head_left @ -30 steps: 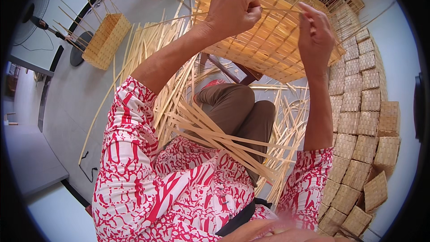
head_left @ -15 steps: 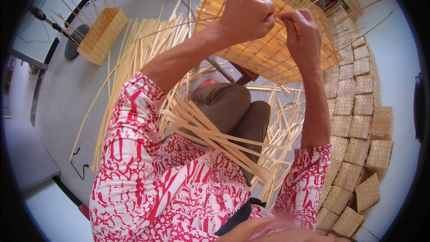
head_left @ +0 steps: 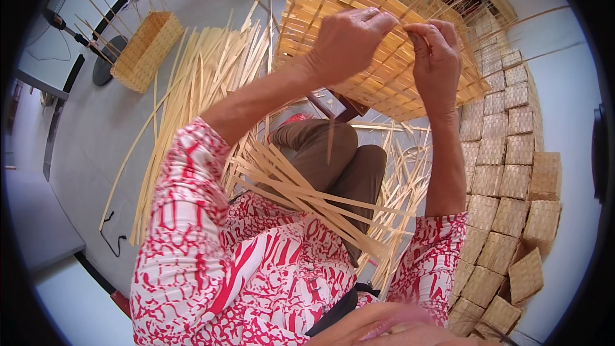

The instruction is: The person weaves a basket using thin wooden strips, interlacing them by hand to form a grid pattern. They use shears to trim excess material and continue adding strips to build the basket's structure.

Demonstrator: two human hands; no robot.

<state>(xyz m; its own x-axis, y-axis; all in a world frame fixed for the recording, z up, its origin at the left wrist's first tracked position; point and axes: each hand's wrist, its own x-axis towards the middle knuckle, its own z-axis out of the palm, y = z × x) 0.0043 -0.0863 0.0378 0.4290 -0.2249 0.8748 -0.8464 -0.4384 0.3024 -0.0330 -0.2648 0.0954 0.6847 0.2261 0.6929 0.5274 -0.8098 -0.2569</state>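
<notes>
A partly woven bamboo basket (head_left: 359, 83) is tilted in front of me, upright strips sticking up from its far edge. My left hand (head_left: 352, 45) is closed over the middle of its near wall, fingers pinched on a thin bamboo strip. The strip's loose tail (head_left: 330, 141) seems to hang below my wrist, in front of my knee. Just right of it, my right hand (head_left: 439, 57) pinches at the same strip with thumb and fingertips. The fingertips nearly meet. What lies right between them is too small to make out clearly.
Loose bamboo strips (head_left: 192, 83) lie piled on the floor at left, and several more (head_left: 307, 195) rest across my lap. A smaller unfinished basket (head_left: 147, 51) stands at the far left. Stacked woven boxes (head_left: 500, 179) line the right wall. A dark stool (head_left: 349, 107) shows beneath the basket.
Both hands have come slightly nearer to me and lower. The strip tail that pointed left from my left hand now hangs downward. The basket has barely moved.
</notes>
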